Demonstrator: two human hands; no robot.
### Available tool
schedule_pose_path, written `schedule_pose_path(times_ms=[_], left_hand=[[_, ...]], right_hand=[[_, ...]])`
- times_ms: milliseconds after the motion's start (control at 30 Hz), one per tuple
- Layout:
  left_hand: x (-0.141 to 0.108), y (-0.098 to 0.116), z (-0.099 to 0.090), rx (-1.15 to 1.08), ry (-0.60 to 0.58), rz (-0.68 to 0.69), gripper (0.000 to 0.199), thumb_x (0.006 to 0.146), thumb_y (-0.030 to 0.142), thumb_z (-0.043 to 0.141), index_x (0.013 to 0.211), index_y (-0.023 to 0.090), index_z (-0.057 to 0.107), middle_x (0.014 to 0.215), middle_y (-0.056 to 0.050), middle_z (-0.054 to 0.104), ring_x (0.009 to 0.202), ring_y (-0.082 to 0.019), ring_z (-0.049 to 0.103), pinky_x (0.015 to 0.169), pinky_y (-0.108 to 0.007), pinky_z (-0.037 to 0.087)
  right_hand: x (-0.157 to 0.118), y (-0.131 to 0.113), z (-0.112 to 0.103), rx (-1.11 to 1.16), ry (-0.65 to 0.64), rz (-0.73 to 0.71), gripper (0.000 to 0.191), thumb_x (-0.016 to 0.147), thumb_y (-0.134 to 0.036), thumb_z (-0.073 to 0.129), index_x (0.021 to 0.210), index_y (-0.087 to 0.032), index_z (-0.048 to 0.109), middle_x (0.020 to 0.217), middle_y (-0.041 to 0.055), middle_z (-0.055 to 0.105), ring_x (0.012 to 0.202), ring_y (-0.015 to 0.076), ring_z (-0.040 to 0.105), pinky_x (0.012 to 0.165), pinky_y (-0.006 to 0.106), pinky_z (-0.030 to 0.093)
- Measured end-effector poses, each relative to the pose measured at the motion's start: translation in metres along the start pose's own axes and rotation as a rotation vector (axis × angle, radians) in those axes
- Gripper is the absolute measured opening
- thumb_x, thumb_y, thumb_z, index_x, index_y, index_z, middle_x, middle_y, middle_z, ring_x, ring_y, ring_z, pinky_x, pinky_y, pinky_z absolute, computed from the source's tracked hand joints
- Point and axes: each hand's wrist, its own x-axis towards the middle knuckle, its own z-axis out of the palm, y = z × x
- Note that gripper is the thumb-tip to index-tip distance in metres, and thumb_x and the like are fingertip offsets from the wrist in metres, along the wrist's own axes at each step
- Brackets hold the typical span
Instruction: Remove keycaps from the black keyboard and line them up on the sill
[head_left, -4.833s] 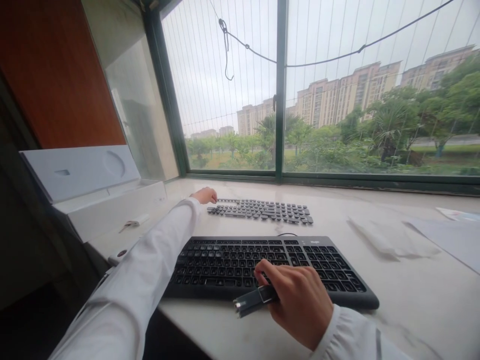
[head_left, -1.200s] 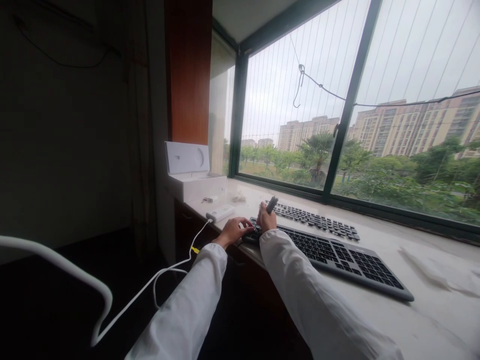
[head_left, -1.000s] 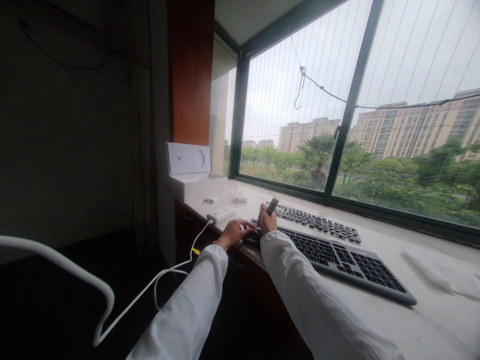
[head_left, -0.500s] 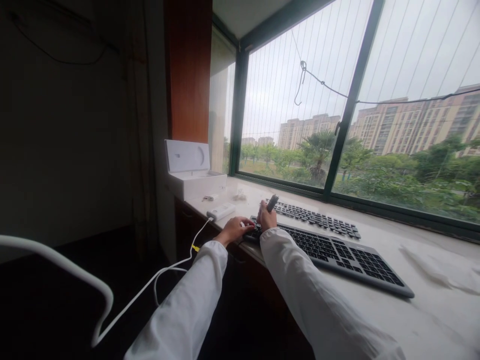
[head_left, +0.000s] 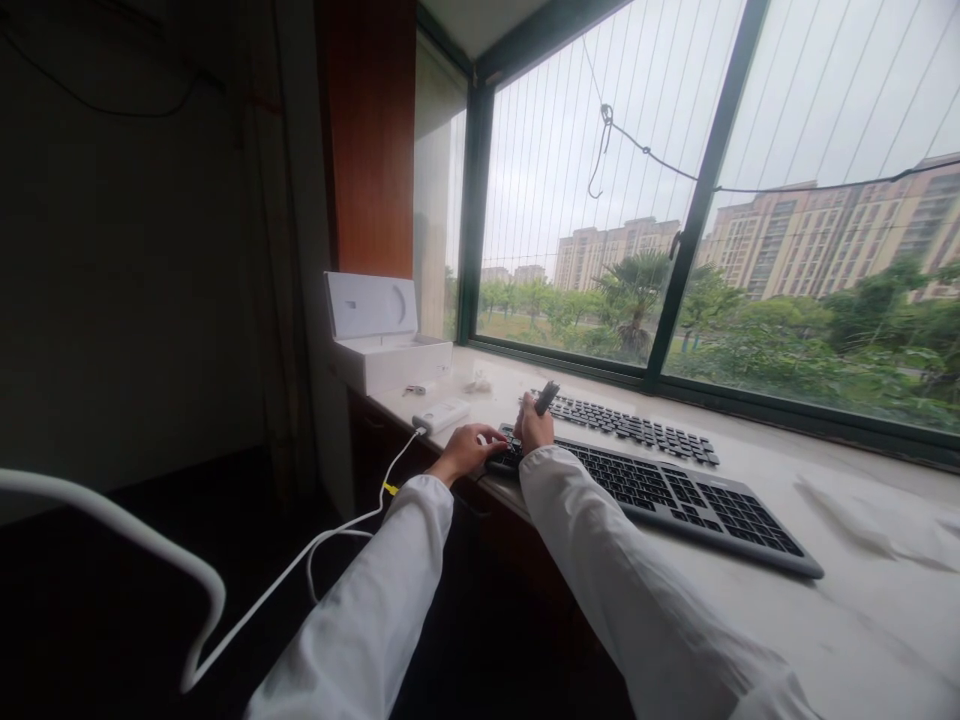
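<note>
Keyboard [head_left: 679, 498] lies on the white counter [head_left: 862, 620], its left end at your hands, the rest stretching rightward. Your right hand [head_left: 535, 428] is curled round a dark tool [head_left: 548, 396]; your left hand [head_left: 466, 450] is part-closed at that end; whether it pinches anything I cannot tell. Loose keycaps [head_left: 637, 428] lie in rows just beyond.

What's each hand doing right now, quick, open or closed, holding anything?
Left hand: at the left end of the keyboard; whether its grip is open or closed cannot be told.
Right hand: closed, holding a dark handheld tool.
</note>
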Motion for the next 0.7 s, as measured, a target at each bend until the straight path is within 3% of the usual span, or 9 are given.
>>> schedule_pose_path(times_ms=[133, 267, 467, 700], left_hand=[[0.0017, -0.0048, 0.0006, 0.001, 0.05, -0.014, 0.037, 0.075, 0.05, 0.063, 0.094, 0.02, 0.074, 0.089, -0.004, 0.072, 0.07, -0.015, 0.058, 0.069, -0.026, 0.046], [0.0023, -0.0054, 0.0006, 0.012, 0.067, -0.038, 0.034, 0.076, 0.047, 0.063, 0.092, 0.02, 0.075, 0.093, -0.004, 0.073, 0.075, -0.017, 0.061, 0.074, -0.027, 0.047], [0.0012, -0.0032, -0.0008, -0.001, 0.041, -0.018, 0.035, 0.074, 0.049, 0.064, 0.091, 0.02, 0.075, 0.091, -0.004, 0.073, 0.077, -0.017, 0.062, 0.074, -0.027, 0.048], [0.0025, -0.0082, 0.0011, -0.028, 0.062, 0.001, 0.036, 0.072, 0.051, 0.066, 0.088, 0.021, 0.075, 0.089, -0.003, 0.072, 0.07, -0.014, 0.058, 0.068, -0.025, 0.045]], right_hand=[[0.0002, -0.0026, -0.0005, 0.1, 0.08, 0.082, 0.036, 0.084, -0.05, 0.052, 0.06, -0.026, 0.038, 0.04, -0.0062, 0.034, 0.031, 0.012, 0.034, 0.031, 0.027, 0.03], [-0.0017, -0.0033, -0.0013, 0.069, 0.053, 0.054, 0.037, 0.083, -0.053, 0.052, 0.061, -0.026, 0.04, 0.04, -0.0054, 0.035, 0.032, 0.0131, 0.036, 0.031, 0.027, 0.03], [-0.0025, 0.0022, -0.0005, -0.068, 0.052, -0.059, 0.037, 0.081, -0.053, 0.056, 0.06, -0.023, 0.048, 0.04, -0.0039, 0.043, 0.032, 0.0126, 0.042, 0.033, 0.025, 0.032], [-0.0031, 0.0042, 0.0028, -0.097, 0.024, -0.039, 0.037, 0.079, -0.053, 0.058, 0.061, -0.022, 0.051, 0.041, -0.0047, 0.045, 0.033, 0.0109, 0.043, 0.034, 0.024, 0.032]])
